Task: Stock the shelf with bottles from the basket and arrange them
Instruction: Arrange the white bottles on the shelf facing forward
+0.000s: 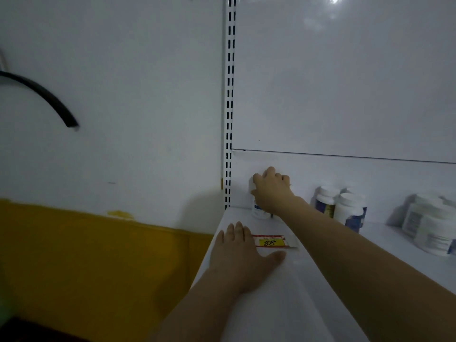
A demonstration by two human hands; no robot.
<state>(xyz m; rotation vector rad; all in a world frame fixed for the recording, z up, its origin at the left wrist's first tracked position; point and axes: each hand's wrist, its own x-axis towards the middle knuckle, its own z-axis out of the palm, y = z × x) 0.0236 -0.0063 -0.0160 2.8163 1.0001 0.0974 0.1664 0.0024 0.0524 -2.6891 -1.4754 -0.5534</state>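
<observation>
Up at the back left corner of the shelf [271,304], right by the slotted upright [229,95], the right hand [271,191] is wrapped over the top of a white bottle [257,209], fingers curled around it. The bottle stands upright on the shelf, and the hand covers most of it, so only the lower part and a bit of blue label show. The left hand [241,250] lies flat on the shelf near its left edge, fingers straight, thumb out, holding nothing, just beside a red and yellow price tag [270,241] that reads 88. The right forearm cuts across the shelf and hides what's under it. Further right there's a pair of bottles [349,211] against the back panel [345,82], then a blurry cluster of bottles [429,225] at the edge of view. Off to the left, a black hose [42,95] curves down the wall above a yellow band [86,255].
</observation>
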